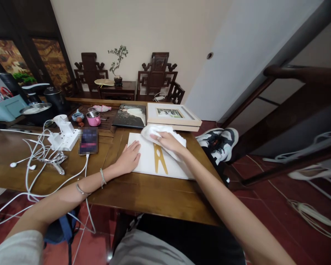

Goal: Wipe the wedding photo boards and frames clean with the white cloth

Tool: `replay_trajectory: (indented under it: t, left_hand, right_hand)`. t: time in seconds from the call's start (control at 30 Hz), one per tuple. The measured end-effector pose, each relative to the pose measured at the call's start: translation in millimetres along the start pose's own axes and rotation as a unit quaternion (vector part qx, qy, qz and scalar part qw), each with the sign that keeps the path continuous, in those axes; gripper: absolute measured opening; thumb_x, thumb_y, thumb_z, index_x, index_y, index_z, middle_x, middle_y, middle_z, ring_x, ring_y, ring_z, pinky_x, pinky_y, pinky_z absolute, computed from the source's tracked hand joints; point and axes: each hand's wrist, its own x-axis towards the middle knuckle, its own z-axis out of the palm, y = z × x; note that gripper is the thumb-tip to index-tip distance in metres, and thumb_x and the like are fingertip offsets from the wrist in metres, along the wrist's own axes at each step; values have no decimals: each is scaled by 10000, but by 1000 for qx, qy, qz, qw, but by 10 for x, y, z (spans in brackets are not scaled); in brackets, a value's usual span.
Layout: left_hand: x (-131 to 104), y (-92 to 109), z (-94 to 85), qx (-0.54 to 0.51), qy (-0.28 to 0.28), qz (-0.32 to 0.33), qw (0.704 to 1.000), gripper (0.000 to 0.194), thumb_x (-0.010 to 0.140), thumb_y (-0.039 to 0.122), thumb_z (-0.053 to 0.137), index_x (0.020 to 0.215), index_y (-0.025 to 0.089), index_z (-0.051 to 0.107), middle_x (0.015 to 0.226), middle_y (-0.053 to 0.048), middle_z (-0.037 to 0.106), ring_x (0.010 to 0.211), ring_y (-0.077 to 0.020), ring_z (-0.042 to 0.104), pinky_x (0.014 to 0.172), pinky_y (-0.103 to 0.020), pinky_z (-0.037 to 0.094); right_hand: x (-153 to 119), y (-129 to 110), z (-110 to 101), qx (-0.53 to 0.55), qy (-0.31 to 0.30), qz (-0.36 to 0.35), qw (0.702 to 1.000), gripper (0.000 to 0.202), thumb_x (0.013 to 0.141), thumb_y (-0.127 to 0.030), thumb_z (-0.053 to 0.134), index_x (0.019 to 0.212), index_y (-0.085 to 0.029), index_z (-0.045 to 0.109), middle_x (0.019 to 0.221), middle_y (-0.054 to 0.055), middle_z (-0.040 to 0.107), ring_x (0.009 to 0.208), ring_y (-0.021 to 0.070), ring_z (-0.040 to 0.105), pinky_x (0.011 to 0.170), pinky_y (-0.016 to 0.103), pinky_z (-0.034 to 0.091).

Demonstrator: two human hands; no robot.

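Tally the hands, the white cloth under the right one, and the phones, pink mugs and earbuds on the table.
Hands (left hand, right hand): 2
White cloth: 1
Phone: 1
Pink mug: 1
Earbuds: 2
Total: 7

Pink mug (pixel 93 119), phone (pixel 88 141) beside white power strip (pixel 69 140), potted bonsai (pixel 118 80) between carved chairs (pixel 157 73), black-and-white sneakers (pixel 228 142)

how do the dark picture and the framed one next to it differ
The dark picture has an image filling its face, while the framed picture has a small one inside a wide white surround. The dark picture looks thin; the framed picture is thick, with pale sides. Both lie face up near the far side of the wooden table.
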Motion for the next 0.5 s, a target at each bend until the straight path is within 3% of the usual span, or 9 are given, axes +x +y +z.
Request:
replay_trajectory:
  t: [0.13, 0.23, 0.4, 0.5]
  left_hand:
    - [3, 3, -11, 5, 11, 11, 1000, 490, 946, 237, 302, 1403, 78, 377, 1511, -164, 336, 1427, -254, 253, 1173, -500, 168]
    - [10, -15, -1, 1, 25, 20, 999, 480, 939, 237, 311, 1393, 105, 394, 1490, -156, 375, 1407, -254, 297, 1168, -500, 186]
    - [10, -13, 5, -2, 9, 9, 1000, 481, 944, 242, 302, 1393, 89, 386, 1522, -157, 319, 1436, -241, 233, 1171, -478, 183]
    - [7, 1, -2, 0, 1, 5, 1000, 483, 944, 236, 292, 1395, 85, 377, 1527, -158, 308, 1443, -232, 213, 1173, -478, 174]
  right_hand:
    - [314, -280, 229, -2, -45, -88, 995, 382, 939, -409, 426, 1132, -201, 681, 1252, 70, 647, 1165, 306, 550, 1030, 421, 345]
    - [340, -274, 297, 9, -46, -108, 993, 372, 928, -417, 441, 1120, -213, 686, 1243, 62, 652, 1160, 296, 545, 1034, 411, 330]
    - [112, 216, 75, 89, 6, -53, 995, 463, 906, -519, 415, 1105, -200, 684, 1252, 66, 642, 1141, 306, 552, 1015, 439, 356]
    - [-78, 539, -93, 78, 57, 28, 995, 549, 877, -598, 425, 1175, -196, 651, 1356, 90, 565, 1310, 328, 417, 1090, 472, 274]
